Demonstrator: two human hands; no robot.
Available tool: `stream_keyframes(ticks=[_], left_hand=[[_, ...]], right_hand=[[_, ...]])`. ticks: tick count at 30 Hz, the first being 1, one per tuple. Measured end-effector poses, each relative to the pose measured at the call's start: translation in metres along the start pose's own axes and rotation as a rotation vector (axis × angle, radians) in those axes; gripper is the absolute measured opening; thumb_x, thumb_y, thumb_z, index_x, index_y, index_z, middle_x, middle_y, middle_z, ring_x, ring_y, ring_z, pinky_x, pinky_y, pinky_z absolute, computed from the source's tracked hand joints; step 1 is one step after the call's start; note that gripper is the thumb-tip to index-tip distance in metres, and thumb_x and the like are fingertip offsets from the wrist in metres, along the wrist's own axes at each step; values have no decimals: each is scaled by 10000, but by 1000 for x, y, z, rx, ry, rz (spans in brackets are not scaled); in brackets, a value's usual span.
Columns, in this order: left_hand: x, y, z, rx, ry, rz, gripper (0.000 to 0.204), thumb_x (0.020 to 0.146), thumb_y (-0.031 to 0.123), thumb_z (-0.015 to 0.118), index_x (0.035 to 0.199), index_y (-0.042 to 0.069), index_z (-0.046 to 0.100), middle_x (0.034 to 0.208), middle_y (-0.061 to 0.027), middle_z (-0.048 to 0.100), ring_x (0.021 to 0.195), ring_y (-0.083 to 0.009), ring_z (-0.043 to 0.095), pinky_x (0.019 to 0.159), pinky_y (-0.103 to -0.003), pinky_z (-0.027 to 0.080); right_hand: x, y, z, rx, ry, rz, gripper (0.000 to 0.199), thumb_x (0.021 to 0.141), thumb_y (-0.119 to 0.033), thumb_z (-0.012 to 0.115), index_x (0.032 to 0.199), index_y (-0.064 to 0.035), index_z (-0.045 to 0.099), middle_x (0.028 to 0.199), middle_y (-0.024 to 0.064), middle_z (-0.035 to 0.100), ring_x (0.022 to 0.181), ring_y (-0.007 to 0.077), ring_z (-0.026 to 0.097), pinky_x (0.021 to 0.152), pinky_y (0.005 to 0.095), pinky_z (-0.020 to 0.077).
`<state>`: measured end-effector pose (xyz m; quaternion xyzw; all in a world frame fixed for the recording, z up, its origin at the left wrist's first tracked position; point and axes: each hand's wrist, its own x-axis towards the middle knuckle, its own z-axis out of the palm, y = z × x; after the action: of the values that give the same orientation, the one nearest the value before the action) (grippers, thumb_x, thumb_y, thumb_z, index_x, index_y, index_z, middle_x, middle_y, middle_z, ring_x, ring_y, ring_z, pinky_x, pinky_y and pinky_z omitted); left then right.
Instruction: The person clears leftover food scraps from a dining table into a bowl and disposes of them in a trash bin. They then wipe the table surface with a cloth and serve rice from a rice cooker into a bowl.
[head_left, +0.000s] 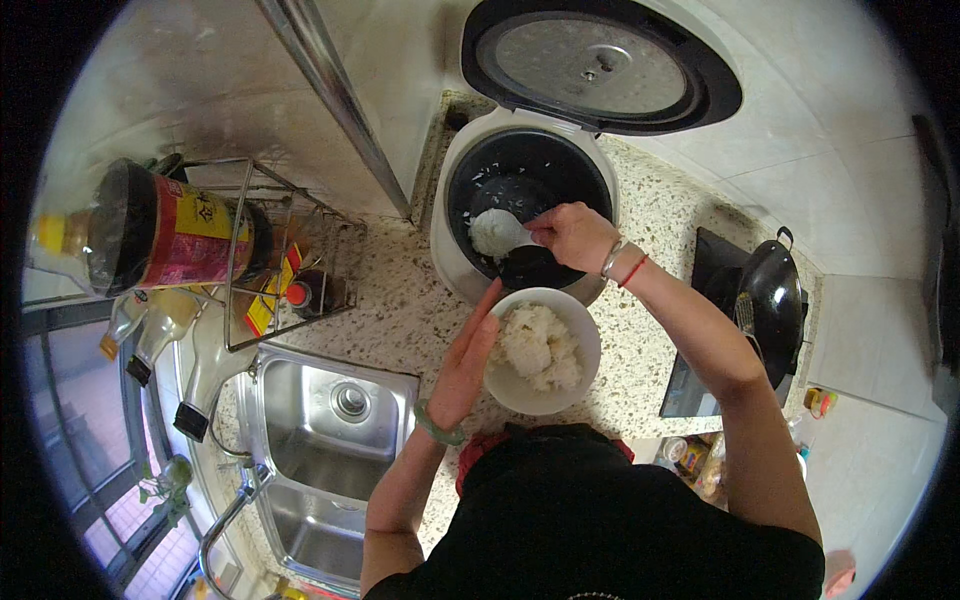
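Observation:
In my right hand (573,238), fingers closed round its handle, is a white rice paddle (522,236). A mound of white rice (492,233) sits at its far end, inside the dark inner pot (585,165) of the rice cooker (446,235). A few grains cling to the pot's bottom and wall. Just in front, a white bowl (545,403) heaped with cooked rice (540,347) overlaps the cooker's near edge. My left hand (468,362) grips the bowl's left side, its fingers long against the wall; its thumb is hard to make out.
The cooker's lid (600,65) stands raised behind. A double steel sink (330,420) lies left, below a wire rack (290,260) with a large dark bottle (130,228) and other bottles. To the right, a black wok (775,310) rests on a hob (690,380).

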<state>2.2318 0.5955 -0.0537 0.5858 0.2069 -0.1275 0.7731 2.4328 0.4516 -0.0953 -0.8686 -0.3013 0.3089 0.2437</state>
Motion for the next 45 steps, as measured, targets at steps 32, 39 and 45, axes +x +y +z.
stream_keyframes(ticks=[32,39,45], left_hand=[[3,25,10,-150,251,189,556,1015,412,376,1369,-15,414,1286,-127,518,1151,-184,527,974,-294,419],[3,27,17,-394,184,209,571,1033,431,288,1389,-9,369,1340,-128,495,1214,-187,503,1035,-308,389],[4,28,22,-481,190,253,600,1022,474,276,1396,13,362,1347,-133,502,1217,-209,519,1027,-339,415]], right_hand=[[-164,-60,-53,-509,517,-443,389,743,-154,716,1130,-193,691,576,-8,526,460,135,555,433,293,460],[-185,-59,-61,-450,686,-543,491,729,-103,734,1210,-114,639,592,1,461,450,123,467,433,282,420],[-158,-26,-2,-290,773,-533,393,802,-98,693,1188,-55,634,615,34,486,479,158,496,455,306,432]])
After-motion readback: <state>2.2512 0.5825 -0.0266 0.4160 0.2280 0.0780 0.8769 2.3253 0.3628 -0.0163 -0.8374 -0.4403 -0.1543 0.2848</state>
